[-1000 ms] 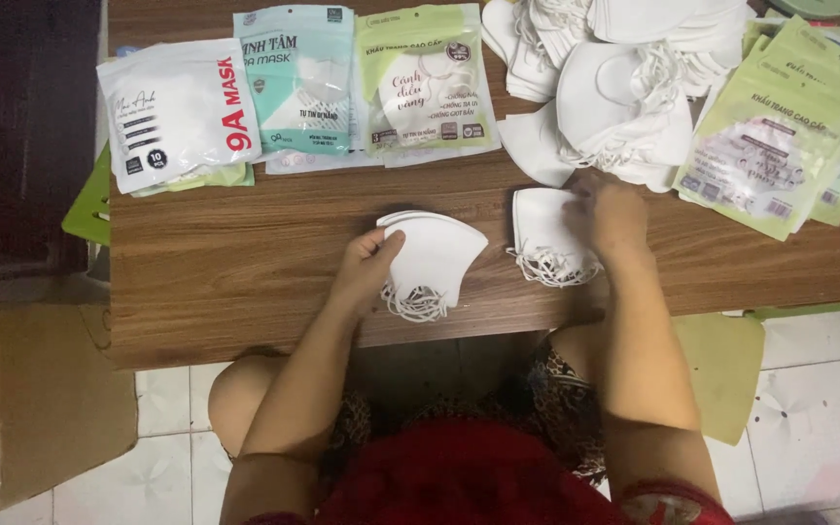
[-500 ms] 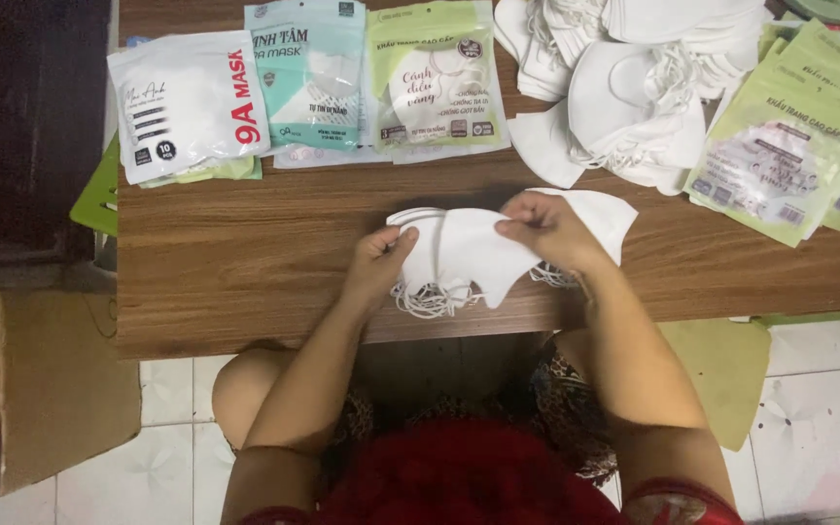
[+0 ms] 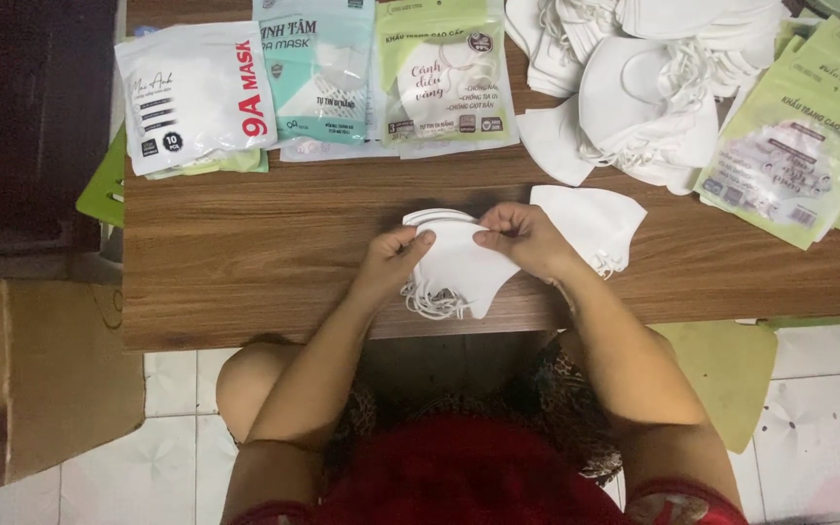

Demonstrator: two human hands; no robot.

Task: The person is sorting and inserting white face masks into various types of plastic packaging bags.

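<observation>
Your left hand [image 3: 393,261] and right hand [image 3: 525,238] both pinch the top edge of a small stack of white masks [image 3: 459,264] lying at the near edge of the wooden table [image 3: 245,262], ear loops bunched under the stack's left side, w/ one more loose mask [image 3: 590,222] just beside your right hand. Along the far edge lie sealed packs: a white pack [image 3: 192,92], a teal pack [image 3: 318,68] and a green pack [image 3: 442,73], each w/ masks inside. At far right a fan of green packs [image 3: 799,146] sits next to a loose heap of masks [image 3: 634,87].
</observation>
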